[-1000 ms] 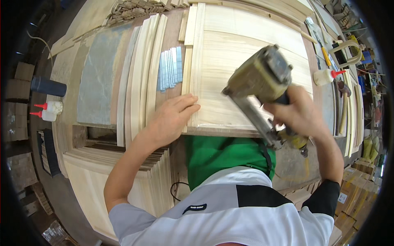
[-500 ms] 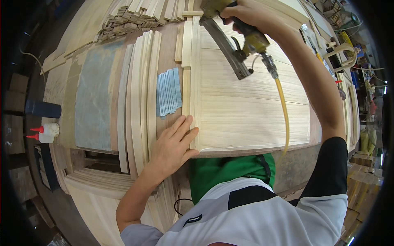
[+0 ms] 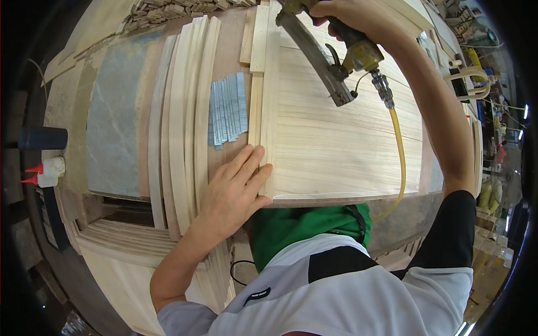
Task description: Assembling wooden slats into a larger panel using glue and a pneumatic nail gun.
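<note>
A pale wooden panel (image 3: 342, 129) lies flat on the workbench in front of me. My left hand (image 3: 235, 190) rests flat at the panel's near left corner, fingers spread over a thin edge strip (image 3: 256, 106). My right hand (image 3: 347, 17) grips a yellowish pneumatic nail gun (image 3: 328, 56) at the panel's far left edge, its magazine slanting toward me. A yellow air hose (image 3: 400, 162) runs from the gun down over the panel's right side.
Strips of silver nails (image 3: 227, 109) lie left of the panel. Curved thin wood slats (image 3: 185, 112) lie further left beside a grey sheet (image 3: 115, 112). A glue bottle with red tips (image 3: 45, 171) sits at the far left. Stacked boards (image 3: 129, 241) lie below the bench.
The nail gun travelled from the panel's near right side up to its far left edge. My left hand slid left from the panel face to its near left corner.
</note>
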`<state>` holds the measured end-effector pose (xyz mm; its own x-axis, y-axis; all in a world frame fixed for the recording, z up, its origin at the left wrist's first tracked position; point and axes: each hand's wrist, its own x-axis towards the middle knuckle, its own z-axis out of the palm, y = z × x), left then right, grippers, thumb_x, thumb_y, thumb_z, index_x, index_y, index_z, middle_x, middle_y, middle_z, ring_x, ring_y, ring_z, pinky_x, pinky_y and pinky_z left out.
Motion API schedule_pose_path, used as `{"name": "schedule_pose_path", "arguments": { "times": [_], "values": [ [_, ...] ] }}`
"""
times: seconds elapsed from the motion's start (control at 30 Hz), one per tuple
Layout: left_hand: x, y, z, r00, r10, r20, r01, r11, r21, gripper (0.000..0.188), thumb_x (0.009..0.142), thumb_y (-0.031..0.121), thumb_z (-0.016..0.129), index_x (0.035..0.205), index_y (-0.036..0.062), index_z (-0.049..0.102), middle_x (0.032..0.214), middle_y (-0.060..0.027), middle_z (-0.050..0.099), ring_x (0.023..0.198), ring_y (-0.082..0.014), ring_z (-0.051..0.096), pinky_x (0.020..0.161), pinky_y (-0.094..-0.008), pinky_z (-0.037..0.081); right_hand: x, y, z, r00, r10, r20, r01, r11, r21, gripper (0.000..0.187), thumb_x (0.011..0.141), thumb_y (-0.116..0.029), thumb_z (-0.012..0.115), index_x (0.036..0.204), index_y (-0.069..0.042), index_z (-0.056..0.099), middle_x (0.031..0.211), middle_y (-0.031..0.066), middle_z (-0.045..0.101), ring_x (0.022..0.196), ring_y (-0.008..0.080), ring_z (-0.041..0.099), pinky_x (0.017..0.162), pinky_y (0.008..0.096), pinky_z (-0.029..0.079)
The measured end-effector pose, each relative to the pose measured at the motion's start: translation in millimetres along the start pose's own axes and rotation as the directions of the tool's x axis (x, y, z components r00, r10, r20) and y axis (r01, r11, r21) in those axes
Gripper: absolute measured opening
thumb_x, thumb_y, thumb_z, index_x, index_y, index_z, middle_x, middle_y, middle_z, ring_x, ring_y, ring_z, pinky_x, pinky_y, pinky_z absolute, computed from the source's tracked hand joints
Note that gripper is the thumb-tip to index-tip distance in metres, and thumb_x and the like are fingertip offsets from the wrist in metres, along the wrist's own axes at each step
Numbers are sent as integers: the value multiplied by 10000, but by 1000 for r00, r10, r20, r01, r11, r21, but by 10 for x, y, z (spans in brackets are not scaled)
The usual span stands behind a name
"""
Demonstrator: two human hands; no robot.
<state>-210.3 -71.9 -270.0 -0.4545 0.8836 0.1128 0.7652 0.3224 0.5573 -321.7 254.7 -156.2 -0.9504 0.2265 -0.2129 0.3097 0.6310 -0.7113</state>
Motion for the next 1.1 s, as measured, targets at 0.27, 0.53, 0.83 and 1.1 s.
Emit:
{"name": "schedule_pose_path", "arguments": {
  "times": [0.27, 0.53, 0.83, 1.1],
  "values": [
    [-25, -11, 29, 1000, 14, -15, -14, 1000, 3, 591, 665, 260, 788, 1169, 0, 623, 1386, -182, 488, 1306, -338, 435, 1030, -431, 403, -388, -55, 66, 999, 5, 37, -1, 993, -115, 205, 800, -163, 616, 859, 31, 646, 676, 69, 625, 550, 138, 603, 496, 280, 489],
    [-52, -20, 42, 1000, 13, -6, -13, 1000, 0, 590, 685, 254, 784, 1193, 7, 612, 1399, -182, 474, 1315, -342, 421, 1052, -433, 386, -849, -221, 123, 998, 53, 42, -47, 990, -131, 205, 803, -160, 612, 835, 40, 642, 619, 75, 602, 519, 150, 599, 483, 294, 490],
    [-36, 11, 41, 1000, 5, -12, -5, 1000, 1, 584, 701, 249, 779, 1206, 13, 606, 1401, -164, 477, 1307, -339, 428, 1058, -429, 384, -849, -114, 225, 997, 16, 81, -10, 998, -64, 203, 809, -153, 602, 845, 44, 632, 615, 70, 592, 511, 146, 580, 482, 295, 478],
    [-46, 13, 37, 1000, 3, -19, -3, 1000, 8, 578, 695, 225, 782, 1207, 22, 608, 1395, -158, 484, 1299, -337, 437, 1055, -430, 390, -1153, 124, 496, 995, -73, 70, 76, 996, -42, 261, 833, -201, 631, 912, 44, 591, 629, 65, 578, 501, 118, 567, 481, 265, 474]
  ]
}}
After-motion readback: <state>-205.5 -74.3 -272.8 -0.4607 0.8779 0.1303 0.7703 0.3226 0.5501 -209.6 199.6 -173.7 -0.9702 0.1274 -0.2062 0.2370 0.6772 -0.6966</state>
